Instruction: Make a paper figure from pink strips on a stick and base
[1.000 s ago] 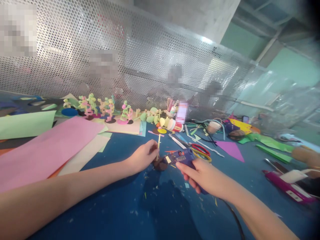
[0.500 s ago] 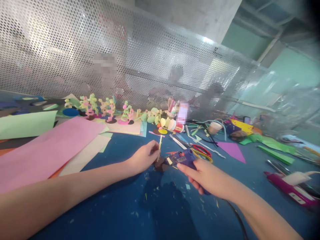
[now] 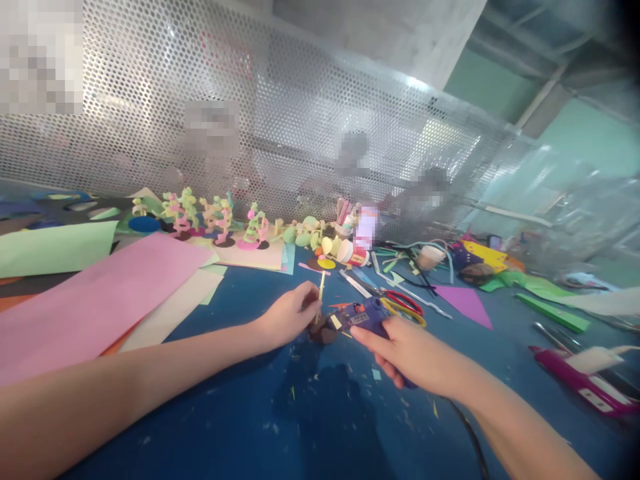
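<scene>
Little has moved since the earlier frame; both hands stay put. The left hand (image 3: 287, 313) pinches a yellow stick (image 3: 321, 288) upright over a dark disc (image 3: 323, 331). The right hand (image 3: 407, 350) grips the glue gun (image 3: 363, 315), nozzle pointing left at the stick's base on the tabletop (image 3: 250, 413).

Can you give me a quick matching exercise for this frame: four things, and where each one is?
Things:
1. glue gun
2. yellow strip
3. pink sheet
4. scissors

Places:
A. flat on the table, far left
B. pinched upright in the left hand
C. gripped in the right hand
D. lying just behind the glue gun

Pairs: 1-C, 2-B, 3-A, 4-D
</scene>
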{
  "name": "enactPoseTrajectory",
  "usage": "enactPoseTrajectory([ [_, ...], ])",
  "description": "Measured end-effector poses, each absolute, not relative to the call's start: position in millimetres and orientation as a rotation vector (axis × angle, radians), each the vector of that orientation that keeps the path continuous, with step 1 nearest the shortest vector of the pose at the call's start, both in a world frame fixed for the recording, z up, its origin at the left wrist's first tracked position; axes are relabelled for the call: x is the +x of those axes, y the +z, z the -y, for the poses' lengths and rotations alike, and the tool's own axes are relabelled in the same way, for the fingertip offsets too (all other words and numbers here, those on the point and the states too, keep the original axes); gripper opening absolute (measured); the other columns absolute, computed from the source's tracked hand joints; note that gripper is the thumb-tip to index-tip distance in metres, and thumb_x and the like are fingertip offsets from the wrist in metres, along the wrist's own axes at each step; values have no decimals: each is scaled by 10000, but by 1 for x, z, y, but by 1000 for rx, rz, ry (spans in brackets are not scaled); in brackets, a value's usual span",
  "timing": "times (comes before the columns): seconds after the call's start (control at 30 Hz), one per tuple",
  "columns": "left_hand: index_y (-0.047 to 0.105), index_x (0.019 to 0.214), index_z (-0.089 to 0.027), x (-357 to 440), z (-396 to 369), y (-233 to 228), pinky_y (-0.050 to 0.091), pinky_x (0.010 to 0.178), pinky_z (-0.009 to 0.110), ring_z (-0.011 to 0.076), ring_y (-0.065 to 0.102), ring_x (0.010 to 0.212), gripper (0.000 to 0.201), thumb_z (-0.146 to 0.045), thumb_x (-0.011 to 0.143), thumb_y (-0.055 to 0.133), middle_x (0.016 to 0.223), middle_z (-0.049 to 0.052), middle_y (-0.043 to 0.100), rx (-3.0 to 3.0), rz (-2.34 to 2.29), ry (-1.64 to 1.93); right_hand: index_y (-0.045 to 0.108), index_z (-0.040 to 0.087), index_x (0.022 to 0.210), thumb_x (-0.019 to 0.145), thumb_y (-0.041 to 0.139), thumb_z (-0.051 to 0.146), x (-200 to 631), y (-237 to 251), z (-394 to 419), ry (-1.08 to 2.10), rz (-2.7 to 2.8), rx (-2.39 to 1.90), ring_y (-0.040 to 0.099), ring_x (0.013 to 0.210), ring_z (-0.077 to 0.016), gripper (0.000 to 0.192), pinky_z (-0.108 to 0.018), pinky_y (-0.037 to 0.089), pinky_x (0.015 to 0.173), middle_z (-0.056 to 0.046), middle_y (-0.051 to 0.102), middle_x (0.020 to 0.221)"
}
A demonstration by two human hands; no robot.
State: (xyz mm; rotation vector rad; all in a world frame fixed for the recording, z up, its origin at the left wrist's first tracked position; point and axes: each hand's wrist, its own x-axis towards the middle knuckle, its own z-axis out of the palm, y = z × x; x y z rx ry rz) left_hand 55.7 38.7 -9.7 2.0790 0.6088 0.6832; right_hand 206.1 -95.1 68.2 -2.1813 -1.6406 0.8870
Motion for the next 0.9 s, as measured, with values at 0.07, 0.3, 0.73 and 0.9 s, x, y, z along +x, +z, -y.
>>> enactPoseTrajectory([
  [0.07, 415, 818, -214, 56, -39, -10, 420, 577, 244, 132, 560, 595, 119, -320, 845, 368, 644, -32, 559, 2085, -616, 692, 431, 185, 580, 797, 372, 585, 207, 68, 95, 878, 1641, -2188, 486, 342, -80, 460, -168, 366, 339, 20, 511, 464],
  [0.3, 404, 822, -217, 56, -39, -10, 422, 566, 240, 131, 557, 591, 113, -320, 848, 363, 640, -35, 550, 2065, -611, 679, 419, 181, 556, 802, 367, 581, 206, 66, 93, 862, 1641, -2181, 475, 329, -75, 473, -167, 354, 330, 21, 496, 447],
  [0.73, 410, 824, -210, 57, -42, -15, 455, 618, 249, 125, 571, 627, 110, -317, 844, 393, 691, -27, 568, 1958, -536, 694, 462, 170, 629, 803, 391, 565, 210, 74, 100, 997, 1453, -2100, 469, 368, -54, 437, -168, 374, 379, 18, 541, 568],
  [0.9, 430, 832, -199, 58, -41, -15, 466, 637, 247, 113, 567, 631, 101, -300, 833, 427, 723, -17, 585, 1899, -458, 673, 512, 168, 665, 808, 347, 588, 226, 74, 116, 948, 1378, -2087, 480, 382, -72, 474, -204, 395, 459, 29, 526, 513],
])
